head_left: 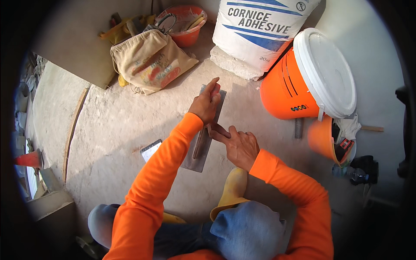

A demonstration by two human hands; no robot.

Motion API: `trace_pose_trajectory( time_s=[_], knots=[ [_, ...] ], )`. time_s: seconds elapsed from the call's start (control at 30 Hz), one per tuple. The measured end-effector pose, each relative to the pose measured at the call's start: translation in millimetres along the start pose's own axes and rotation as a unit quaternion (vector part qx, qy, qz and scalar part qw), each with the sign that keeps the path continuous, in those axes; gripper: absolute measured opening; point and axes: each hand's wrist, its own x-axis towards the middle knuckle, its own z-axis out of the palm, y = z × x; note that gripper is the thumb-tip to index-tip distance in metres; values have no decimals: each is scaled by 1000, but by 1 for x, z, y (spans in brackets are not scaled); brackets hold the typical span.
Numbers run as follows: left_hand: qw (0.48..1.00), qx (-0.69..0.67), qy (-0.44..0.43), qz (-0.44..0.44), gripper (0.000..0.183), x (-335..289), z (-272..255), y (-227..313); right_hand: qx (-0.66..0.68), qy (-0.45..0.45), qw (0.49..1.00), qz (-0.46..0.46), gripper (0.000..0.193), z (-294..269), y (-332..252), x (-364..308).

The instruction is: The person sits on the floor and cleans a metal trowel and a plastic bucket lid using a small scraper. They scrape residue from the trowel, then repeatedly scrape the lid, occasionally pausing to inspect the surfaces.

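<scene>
Denim knees point(251, 229) fill the lower edge, bent and set apart, with a yellow boot point(235, 184) showing just ahead of the right one. The low squat probably serves to bring the person's hands near the floor point(112, 121). Between the orange sleeves lies the trowel point(204, 149), ahead of the boot and slanting up and to the right, its handle point(198, 145) uppermost. Whether its blade rests on the floor or sits slightly above cannot be told from this angle.

Over the far part of the blade is the left hand point(206, 104), its arm reaching forward, the fingers stretched away from the body and lying nearly together; they are clamped on nothing visible. The right hand point(240, 147) comes in from the side with its elbow bent outward and its wrist turned inward. Its foremost fingers stretch toward the near side of the left wrist and the upper end of the handle, while the others curl under. Whether those fingertips grip, touch or only hover cannot be told.

A white-faced flat object point(151, 150) lies left of the trowel, partly behind the left sleeve. Farther off, a cloth bag point(149, 65), a white sack point(260, 34) and a lidded bucket point(281, 95) stand around the working spot, perhaps put there to leave room while staying within reach.
</scene>
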Motion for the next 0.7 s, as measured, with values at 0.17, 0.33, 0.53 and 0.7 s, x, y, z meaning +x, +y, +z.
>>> trace_pose_trajectory(
  time_s=[0.17, 0.33, 0.53, 0.7],
  knots=[
    [999, -26, -12, -16, 60, 4, 6, -8, 4, -45, 999, 23, 58, -12, -6, 3],
    [993, -35, 111, 22, 60, 28, -5, -34, 67, -117, 977, -165, 52, -28, -31, -24],
    [955, -40, 290, 52, 58, 55, -40, -57, 63, 94, 994, 7, 50, -27, -3, -21],
    [892, -172, 418, 15, 58, 43, -66, -38, 146, -88, 985, -36, 57, -14, -9, -50]
  ],
)
